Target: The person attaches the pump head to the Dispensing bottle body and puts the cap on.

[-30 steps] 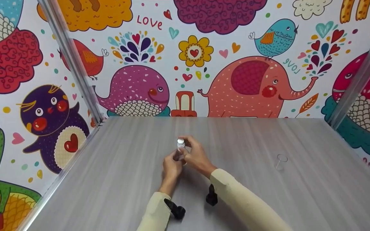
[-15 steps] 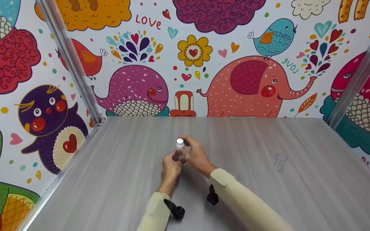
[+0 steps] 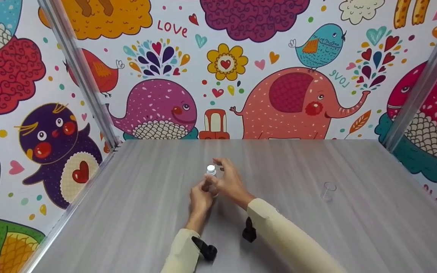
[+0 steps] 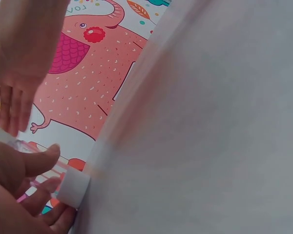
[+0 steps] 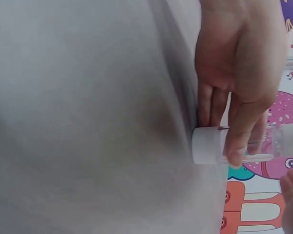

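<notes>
My left hand (image 3: 200, 199) grips a small clear bottle (image 4: 62, 168) around its see-through body, thumb on one side and fingers on the other. The bottle stands upright on the table on its white base (image 5: 205, 145). A white cap (image 3: 211, 168) tops it. My right hand (image 3: 230, 185) is at the top of the bottle, its fingers spread and off the cap. Its thumb lies close to the bottle's neck; whether it touches cannot be told. In the left wrist view the right hand's fingers (image 4: 12, 109) hang straight near the cap.
A clear, cup-shaped cover (image 3: 329, 191) stands on the grey wood-grain table (image 3: 279, 227), to the right of the hands. A wall with printed cartoon animals (image 3: 157, 110) rises behind the table. Metal posts (image 3: 412, 106) stand at the back corners.
The right hand's fingers have spread away from the white cap, which they were around before. The left hand keeps its grip on the bottle. The view has shifted slightly.
</notes>
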The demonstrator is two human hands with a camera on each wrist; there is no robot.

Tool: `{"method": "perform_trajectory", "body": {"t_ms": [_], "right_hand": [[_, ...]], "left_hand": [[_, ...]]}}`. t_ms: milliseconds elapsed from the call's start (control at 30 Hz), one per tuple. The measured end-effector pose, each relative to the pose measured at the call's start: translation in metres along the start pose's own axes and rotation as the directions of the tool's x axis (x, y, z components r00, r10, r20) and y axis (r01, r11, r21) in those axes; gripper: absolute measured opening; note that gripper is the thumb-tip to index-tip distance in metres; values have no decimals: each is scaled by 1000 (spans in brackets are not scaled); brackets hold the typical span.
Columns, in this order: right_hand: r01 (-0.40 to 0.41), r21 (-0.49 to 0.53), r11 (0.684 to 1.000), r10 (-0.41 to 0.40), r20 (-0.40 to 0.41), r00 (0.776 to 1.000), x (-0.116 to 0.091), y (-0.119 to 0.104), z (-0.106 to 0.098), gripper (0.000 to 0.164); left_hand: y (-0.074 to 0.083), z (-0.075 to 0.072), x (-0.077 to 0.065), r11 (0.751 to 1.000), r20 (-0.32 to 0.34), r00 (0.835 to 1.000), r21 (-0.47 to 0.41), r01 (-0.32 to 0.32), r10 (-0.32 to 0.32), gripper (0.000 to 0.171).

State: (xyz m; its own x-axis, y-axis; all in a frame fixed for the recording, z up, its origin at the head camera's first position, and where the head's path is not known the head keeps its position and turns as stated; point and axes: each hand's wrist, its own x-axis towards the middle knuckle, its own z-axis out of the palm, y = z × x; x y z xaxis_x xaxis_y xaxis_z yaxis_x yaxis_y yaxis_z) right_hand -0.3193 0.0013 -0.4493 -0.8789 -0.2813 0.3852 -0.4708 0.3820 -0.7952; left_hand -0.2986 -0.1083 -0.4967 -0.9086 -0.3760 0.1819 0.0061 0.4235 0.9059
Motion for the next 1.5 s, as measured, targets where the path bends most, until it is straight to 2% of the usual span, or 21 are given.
{"method": "perform_trajectory", "body": {"t_ms": [133, 233, 400, 533, 733, 1000, 1267, 1400, 1500], "right_hand": [[28, 12, 1000, -28, 5, 1000, 1, -4, -3, 53], [18, 16, 1000, -18, 32, 999, 1, -5, -4, 54], [36, 28, 999, -37, 51, 998, 2, -3, -4, 47], [54, 25, 998, -55, 52, 997, 3, -1, -2, 42], [81, 15, 997, -82, 46, 996, 4, 2, -1, 38], [47, -1, 999, -47, 45, 998, 5, 3, 1, 40], [57, -72, 996, -55, 35, 998, 9, 3, 1, 43], [53, -70, 996, -50, 54, 997, 7, 5, 1, 51], [55, -41, 998, -52, 60, 997, 6, 4, -1, 53]], "left_hand": [[1, 0, 2, 1000, 12, 1000, 9, 13, -13, 31], [1, 0, 3, 1000, 14, 1000, 6, 23, -23, 30], [1, 1, 2, 999, 10, 1000, -39, -4, 4, 34], [0, 1, 1, 999, -16, 999, -33, -39, 39, 35], [0, 1, 3, 999, 6, 1000, -34, 8, -8, 32], [2, -1, 2, 998, 20, 998, -11, 54, -54, 28], [0, 0, 1, 999, 7, 999, -13, 45, -45, 23], [-1, 1, 0, 999, -3, 999, -29, 39, -39, 19], [-3, 0, -1, 999, -6, 1000, -50, 4, -5, 22]]}}
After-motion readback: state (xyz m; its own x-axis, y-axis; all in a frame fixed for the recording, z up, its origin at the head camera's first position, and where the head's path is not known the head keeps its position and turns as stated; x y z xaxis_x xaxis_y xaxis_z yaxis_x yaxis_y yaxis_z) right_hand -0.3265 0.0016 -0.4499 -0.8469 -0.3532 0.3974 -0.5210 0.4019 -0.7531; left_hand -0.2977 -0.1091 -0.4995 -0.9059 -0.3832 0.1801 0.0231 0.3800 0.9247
